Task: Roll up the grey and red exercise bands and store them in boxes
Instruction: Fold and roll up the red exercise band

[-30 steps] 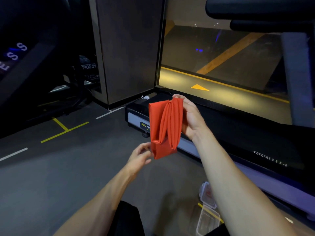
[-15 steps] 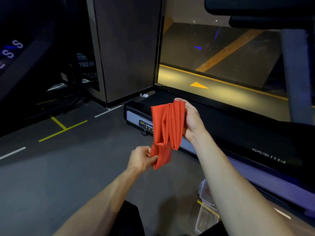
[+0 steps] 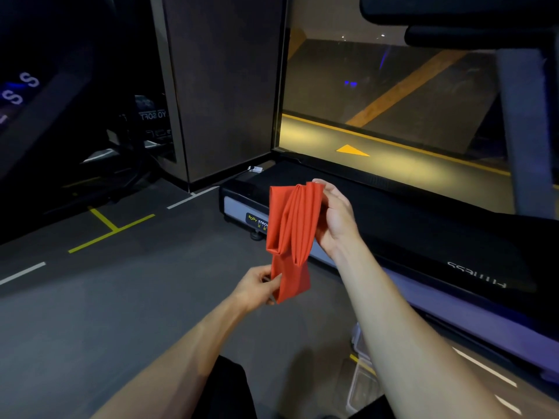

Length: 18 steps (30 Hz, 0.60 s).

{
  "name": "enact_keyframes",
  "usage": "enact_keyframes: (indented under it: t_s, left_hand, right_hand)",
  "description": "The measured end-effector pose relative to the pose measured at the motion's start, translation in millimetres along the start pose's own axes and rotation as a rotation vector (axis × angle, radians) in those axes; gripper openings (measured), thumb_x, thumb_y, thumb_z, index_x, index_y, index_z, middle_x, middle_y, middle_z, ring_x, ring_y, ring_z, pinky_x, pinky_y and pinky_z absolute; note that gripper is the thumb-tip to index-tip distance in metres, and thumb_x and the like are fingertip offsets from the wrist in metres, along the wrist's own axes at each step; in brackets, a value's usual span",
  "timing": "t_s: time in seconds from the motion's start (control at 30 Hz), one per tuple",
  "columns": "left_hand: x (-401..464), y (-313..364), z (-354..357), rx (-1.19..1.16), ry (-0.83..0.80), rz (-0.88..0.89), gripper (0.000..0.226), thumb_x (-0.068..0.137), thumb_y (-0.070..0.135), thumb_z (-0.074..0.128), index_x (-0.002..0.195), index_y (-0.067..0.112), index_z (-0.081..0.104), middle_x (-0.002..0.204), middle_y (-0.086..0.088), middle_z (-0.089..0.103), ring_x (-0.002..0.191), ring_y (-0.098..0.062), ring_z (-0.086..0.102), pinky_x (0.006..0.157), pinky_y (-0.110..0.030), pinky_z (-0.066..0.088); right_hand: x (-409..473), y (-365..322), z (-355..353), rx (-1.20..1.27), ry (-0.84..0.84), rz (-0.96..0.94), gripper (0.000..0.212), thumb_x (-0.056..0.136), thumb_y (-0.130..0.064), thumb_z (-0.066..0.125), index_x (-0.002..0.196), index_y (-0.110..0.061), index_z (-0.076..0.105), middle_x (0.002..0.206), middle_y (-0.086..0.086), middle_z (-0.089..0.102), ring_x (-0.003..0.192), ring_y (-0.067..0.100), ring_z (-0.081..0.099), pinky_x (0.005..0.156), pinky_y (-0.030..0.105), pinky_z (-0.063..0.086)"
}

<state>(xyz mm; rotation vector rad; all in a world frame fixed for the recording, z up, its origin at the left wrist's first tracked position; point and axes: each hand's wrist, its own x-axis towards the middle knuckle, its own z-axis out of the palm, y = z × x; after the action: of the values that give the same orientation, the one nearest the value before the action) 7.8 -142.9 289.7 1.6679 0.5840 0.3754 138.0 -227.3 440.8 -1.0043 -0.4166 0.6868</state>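
Note:
A red exercise band (image 3: 292, 234) hangs folded in several layers in front of me, above the floor. My right hand (image 3: 335, 216) pinches its top edge and holds it up. My left hand (image 3: 257, 287) pinches the band's bottom corner from the left. A clear plastic box (image 3: 361, 379) lies on the floor below my right forearm, partly hidden by it. No grey band is in view.
A black treadmill (image 3: 423, 237) runs along the right side, close behind the band. A dark pillar (image 3: 223, 86) and a large window stand ahead. Grey floor (image 3: 90, 313) with yellow and white lines spreads to the left. Dark gym machines fill the far left.
My left hand rose from just below the band and took hold of its bottom corner. My right hand kept the top edge, nearly still.

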Motion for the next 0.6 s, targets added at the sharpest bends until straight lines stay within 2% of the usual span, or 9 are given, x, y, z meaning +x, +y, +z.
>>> enact_keyframes:
  t_s: [0.1, 0.2, 0.27, 0.37, 0.47, 0.53, 0.6]
  left_hand:
    - [0.0, 2.8, -1.8, 0.016, 0.114, 0.015, 0.033, 0.1, 0.026, 0.064, 0.069, 0.016, 0.069, 0.056, 0.004, 0.061, 0.053, -0.015, 0.062, 0.061, -0.037, 0.057]
    - [-1.4, 4.7, -5.3, 0.184, 0.239, 0.046, 0.042, 0.097, 0.037, 0.067, 0.06, 0.016, 0.067, 0.054, 0.004, 0.066, 0.051, -0.015, 0.066, 0.053, -0.03, 0.057]
    - [-2.7, 4.7, -5.5, 0.25, 0.224, 0.078, 0.041, 0.097, 0.041, 0.065, 0.06, 0.022, 0.067, 0.059, 0.002, 0.069, 0.054, -0.011, 0.065, 0.055, -0.031, 0.055]
    - [-3.8, 7.7, -2.7, 0.329, 0.181, 0.156, 0.032, 0.096, 0.031, 0.066, 0.064, 0.025, 0.063, 0.066, 0.004, 0.071, 0.058, -0.004, 0.062, 0.059, -0.026, 0.048]
    - [-2.0, 13.9, -2.1, 0.308, 0.258, 0.236, 0.034, 0.093, 0.02, 0.066, 0.062, 0.026, 0.054, 0.062, 0.007, 0.066, 0.055, -0.001, 0.057, 0.057, -0.022, 0.043]
    - [-0.1, 15.1, -2.3, 0.305, 0.315, 0.253, 0.04, 0.093, 0.02, 0.066, 0.057, 0.028, 0.051, 0.055, 0.007, 0.058, 0.051, -0.001, 0.049, 0.053, -0.024, 0.04]
    - [1.1, 14.4, -2.3, 0.322, 0.335, 0.242, 0.039, 0.095, 0.027, 0.068, 0.057, 0.029, 0.058, 0.054, 0.011, 0.062, 0.05, -0.002, 0.054, 0.054, -0.026, 0.044]
  right_hand:
    - [0.0, 0.3, -1.3, 0.02, 0.01, 0.001, 0.008, 0.1, -0.012, 0.06, 0.103, -0.015, 0.067, 0.085, 0.006, 0.07, 0.077, 0.019, 0.069, 0.071, 0.035, 0.06]
    - [-1.2, -0.4, -3.7, 0.037, 0.017, -0.003, 0.007, 0.101, -0.013, 0.06, 0.103, -0.016, 0.066, 0.083, 0.006, 0.071, 0.074, 0.019, 0.069, 0.076, 0.038, 0.059]
    - [-1.2, 0.0, -6.9, 0.026, 0.034, 0.01, 0.01, 0.102, -0.015, 0.057, 0.103, -0.017, 0.067, 0.081, 0.006, 0.072, 0.073, 0.02, 0.07, 0.079, 0.041, 0.059]
    - [-2.0, -0.2, -10.8, -0.009, 0.026, 0.037, 0.014, 0.102, -0.018, 0.056, 0.109, -0.017, 0.067, 0.084, 0.009, 0.07, 0.077, 0.024, 0.069, 0.087, 0.049, 0.058]
    - [-3.1, -2.7, -10.4, -0.028, 0.011, 0.042, 0.014, 0.103, -0.017, 0.055, 0.107, -0.018, 0.068, 0.082, 0.008, 0.07, 0.074, 0.023, 0.069, 0.079, 0.043, 0.059]
    - [-3.2, -4.4, -8.5, -0.028, 0.008, 0.03, 0.013, 0.103, -0.016, 0.055, 0.105, -0.017, 0.068, 0.083, 0.008, 0.07, 0.076, 0.023, 0.069, 0.083, 0.046, 0.058]
    - [-1.9, -4.8, -7.4, -0.031, 0.012, 0.009, 0.012, 0.102, -0.015, 0.056, 0.104, -0.017, 0.068, 0.084, 0.008, 0.071, 0.078, 0.023, 0.069, 0.088, 0.049, 0.057]
